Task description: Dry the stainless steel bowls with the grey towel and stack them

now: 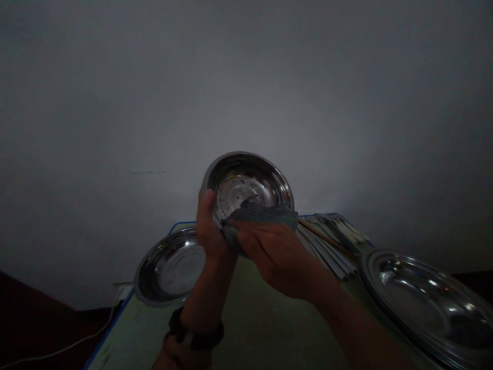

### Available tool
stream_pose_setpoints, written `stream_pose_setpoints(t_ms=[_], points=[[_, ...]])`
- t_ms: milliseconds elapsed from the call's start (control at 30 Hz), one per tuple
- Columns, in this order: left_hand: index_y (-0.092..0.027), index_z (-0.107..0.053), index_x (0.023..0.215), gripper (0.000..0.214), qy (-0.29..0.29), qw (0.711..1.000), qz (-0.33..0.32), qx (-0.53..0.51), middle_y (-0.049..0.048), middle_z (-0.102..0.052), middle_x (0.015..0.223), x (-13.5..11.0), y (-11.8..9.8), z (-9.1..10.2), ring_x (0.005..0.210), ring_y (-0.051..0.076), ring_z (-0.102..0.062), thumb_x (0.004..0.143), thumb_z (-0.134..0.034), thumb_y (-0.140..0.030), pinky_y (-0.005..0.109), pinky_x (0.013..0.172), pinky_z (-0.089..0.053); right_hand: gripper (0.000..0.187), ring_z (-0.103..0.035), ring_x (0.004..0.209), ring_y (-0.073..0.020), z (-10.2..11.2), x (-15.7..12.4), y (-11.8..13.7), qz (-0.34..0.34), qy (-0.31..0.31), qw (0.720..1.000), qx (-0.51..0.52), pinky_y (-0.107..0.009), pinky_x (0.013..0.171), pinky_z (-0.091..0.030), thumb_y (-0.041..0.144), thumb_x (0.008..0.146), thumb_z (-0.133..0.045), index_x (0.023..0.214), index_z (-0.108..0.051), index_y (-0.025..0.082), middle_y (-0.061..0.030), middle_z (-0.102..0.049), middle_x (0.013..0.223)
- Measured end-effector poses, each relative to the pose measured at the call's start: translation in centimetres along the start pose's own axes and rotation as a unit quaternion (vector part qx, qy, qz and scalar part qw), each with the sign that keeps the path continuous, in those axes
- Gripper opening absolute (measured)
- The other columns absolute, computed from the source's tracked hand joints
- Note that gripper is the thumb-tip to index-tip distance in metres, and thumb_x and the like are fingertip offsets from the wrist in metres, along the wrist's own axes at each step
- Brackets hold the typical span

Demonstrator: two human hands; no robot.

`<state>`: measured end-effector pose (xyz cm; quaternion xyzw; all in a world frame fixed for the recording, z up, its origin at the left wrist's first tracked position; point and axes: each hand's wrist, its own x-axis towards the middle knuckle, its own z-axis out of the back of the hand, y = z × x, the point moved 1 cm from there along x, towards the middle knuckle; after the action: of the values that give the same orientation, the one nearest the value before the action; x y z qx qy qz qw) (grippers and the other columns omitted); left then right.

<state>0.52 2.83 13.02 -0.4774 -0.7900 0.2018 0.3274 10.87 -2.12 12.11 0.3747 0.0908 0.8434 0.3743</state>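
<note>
A shiny metal bowl (246,177) is held up above the table, tilted so that its inside faces me. My left hand (211,228) grips it at the left rim, thumb over the edge. My right hand (269,246) presses a dark checked cloth (265,211) against the bowl's lower inside and rim, its fingers closed on the cloth. Part of the cloth hangs behind my fingers. Low on the left, a second metal bowl (175,270) sits on the table, partly hidden by my left hand and forearm.
Stacked metal basins or plates (419,303) stand on the right of the pale green table (265,329), which has a blue edge. Several long flat strips and a brown stick (327,236) lie behind my right arm. A grey wall (246,77) rises behind; a white cable (88,336) runs at left.
</note>
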Motion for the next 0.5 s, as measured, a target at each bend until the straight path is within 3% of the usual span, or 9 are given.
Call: stream_pose_setpoints(t_ms=[100, 200, 267, 400, 500], points=[[-0.023, -0.067, 0.085, 0.019, 0.057, 0.997, -0.019, 0.044, -0.0003, -0.070, 0.092, -0.8, 0.6, -0.2, 0.113, 0.022, -0.058, 0.081, -0.054, -0.036, 0.035, 0.102, -0.044, 0.051, -0.039, 0.136, -0.0167, 0.4, -0.2, 0.0, -0.004, 0.040, 0.996, 0.085, -0.034, 0.114, -0.030, 0.036, 0.099, -0.029, 0.141, -0.040, 0.009, -0.0114, -0.044, 0.146], [-0.025, -0.069, 0.096, 0.023, 0.141, 0.987, -0.022, 0.073, -0.0003, -0.070, 0.106, -1.6, 2.0, 0.0, 0.124, 0.022, -0.052, 0.084, -0.054, -0.038, 0.037, 0.109, -0.037, 0.057, -0.015, 0.144, -0.0144, 0.4, -0.2, -1.0, -0.021, 0.055, 0.987, 0.152, -0.037, 0.119, -0.015, 0.038, 0.098, -0.027, 0.150, -0.019, 0.016, -0.0052, -0.018, 0.157], [-0.027, -0.066, 0.109, 0.030, 0.188, 0.978, -0.022, 0.088, 0.0000, -0.066, 0.120, -2.2, 3.0, 0.1, 0.129, 0.022, -0.046, 0.088, -0.050, -0.041, 0.038, 0.112, -0.033, 0.059, -0.004, 0.145, -0.0146, 0.1, -0.1, -2.0, -0.036, 0.030, 0.983, 0.176, -0.039, 0.120, -0.008, 0.041, 0.098, -0.025, 0.152, -0.009, 0.021, -0.0014, -0.008, 0.159], [-0.032, -0.053, 0.131, 0.042, 0.227, 0.963, -0.051, 0.136, -0.0007, -0.048, 0.144, -3.6, 3.9, -0.1, 0.138, 0.022, -0.035, 0.092, -0.046, -0.043, 0.040, 0.117, -0.023, 0.061, 0.005, 0.145, -0.0164, -0.5, 0.1, -3.3, -0.070, -0.098, 0.970, 0.212, -0.046, 0.119, -0.003, 0.047, 0.098, -0.019, 0.151, 0.000, 0.025, 0.0000, -0.011, 0.159], [-0.032, -0.052, 0.132, 0.043, 0.219, 0.953, -0.090, 0.186, -0.0006, -0.044, 0.147, -4.0, 3.5, -0.5, 0.139, 0.023, -0.033, 0.091, -0.048, -0.044, 0.042, 0.117, -0.022, 0.056, -0.009, 0.145, -0.0171, -0.6, 0.0, -3.4, -0.086, -0.131, 0.958, 0.242, -0.046, 0.119, -0.013, 0.048, 0.098, -0.018, 0.151, -0.009, 0.030, 0.0011, -0.028, 0.155]])
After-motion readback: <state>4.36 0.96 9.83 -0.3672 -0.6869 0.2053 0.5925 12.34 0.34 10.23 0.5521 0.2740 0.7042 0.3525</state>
